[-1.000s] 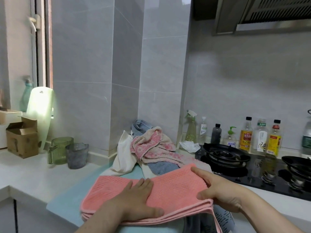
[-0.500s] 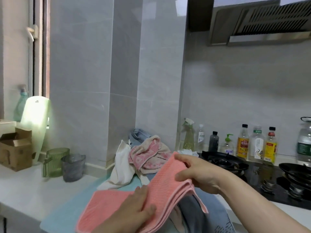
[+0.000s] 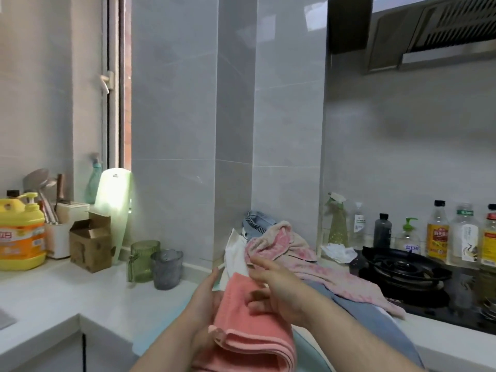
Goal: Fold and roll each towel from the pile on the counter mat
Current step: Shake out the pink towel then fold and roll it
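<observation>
A salmon-pink towel, folded into a thick bundle, is held up between both hands above the pale blue counter mat. My left hand cups its left side with fingers reaching behind it. My right hand grips its upper right part, fingers curled onto the cloth. Behind them lies the towel pile: a pink-and-beige towel on top, a white cloth at the left, blue fabric beneath and behind.
A green glass mug and a grey cup stand left of the pile. A cardboard box and yellow detergent jug sit further left. The gas stove and several bottles are at the right.
The pink towel, flat on the mat a second ago, was folded over from the right and is now lifted as a compact bundle. The camera view has swung left.
</observation>
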`<state>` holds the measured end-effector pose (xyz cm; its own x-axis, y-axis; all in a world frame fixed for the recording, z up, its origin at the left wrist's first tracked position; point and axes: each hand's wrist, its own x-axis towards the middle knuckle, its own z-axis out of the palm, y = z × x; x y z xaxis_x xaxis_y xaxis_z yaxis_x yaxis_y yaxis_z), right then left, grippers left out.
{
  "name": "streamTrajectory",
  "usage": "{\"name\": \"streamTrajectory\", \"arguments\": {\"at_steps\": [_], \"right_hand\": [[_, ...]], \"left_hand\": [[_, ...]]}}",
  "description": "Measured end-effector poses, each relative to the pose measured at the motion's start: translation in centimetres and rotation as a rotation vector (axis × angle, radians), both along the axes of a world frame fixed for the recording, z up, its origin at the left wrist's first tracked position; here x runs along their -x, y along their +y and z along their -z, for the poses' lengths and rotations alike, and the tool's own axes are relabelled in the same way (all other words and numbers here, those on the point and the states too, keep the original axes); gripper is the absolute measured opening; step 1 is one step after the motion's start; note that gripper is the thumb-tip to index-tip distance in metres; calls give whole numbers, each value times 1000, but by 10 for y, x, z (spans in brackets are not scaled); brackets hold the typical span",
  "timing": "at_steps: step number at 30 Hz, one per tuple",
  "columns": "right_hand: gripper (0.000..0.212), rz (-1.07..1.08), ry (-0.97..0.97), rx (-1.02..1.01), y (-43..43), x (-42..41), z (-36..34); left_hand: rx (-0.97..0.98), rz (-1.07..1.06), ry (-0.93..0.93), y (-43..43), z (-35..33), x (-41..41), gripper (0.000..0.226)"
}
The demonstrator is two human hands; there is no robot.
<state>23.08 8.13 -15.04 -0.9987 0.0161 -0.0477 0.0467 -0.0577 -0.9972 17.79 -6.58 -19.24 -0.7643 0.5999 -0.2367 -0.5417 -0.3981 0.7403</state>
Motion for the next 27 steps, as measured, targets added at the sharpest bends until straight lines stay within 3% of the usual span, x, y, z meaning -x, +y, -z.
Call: {"name": "streamTrajectory", "arguments": {"at_steps": [2,4,7,10,11,15,20,24,27], "right_hand": [[34,39,31,8,6,-12,3],[23,104,79,-62,16,-26,13],[17,224,223,-444,27,-51,35],[74,105,293,-1057,22,-68,56],[80,92,327,-1165,16,-69,61],[73,216,417,-1239,7,-65,77],[67,135,350,-1260,8,-60,86],[65,93,356,-1287,5,-55,93],[67,71,359,-1306,5,-53,97]], "left_hand": [[107,40,26,-5,4,-1,60],[345,-18,136,-8,10,0,40],[582,-130,301,-2,3,-1,24],[510,-76,209,6,-12,-1,14],[495,-72,190,8,-16,0,13],[560,-114,225,-1,-18,7,13],[704,-145,321,-30,1,21,26],[853,-144,459,-40,12,19,23],[836,-160,469,-43,21,17,46]]}}
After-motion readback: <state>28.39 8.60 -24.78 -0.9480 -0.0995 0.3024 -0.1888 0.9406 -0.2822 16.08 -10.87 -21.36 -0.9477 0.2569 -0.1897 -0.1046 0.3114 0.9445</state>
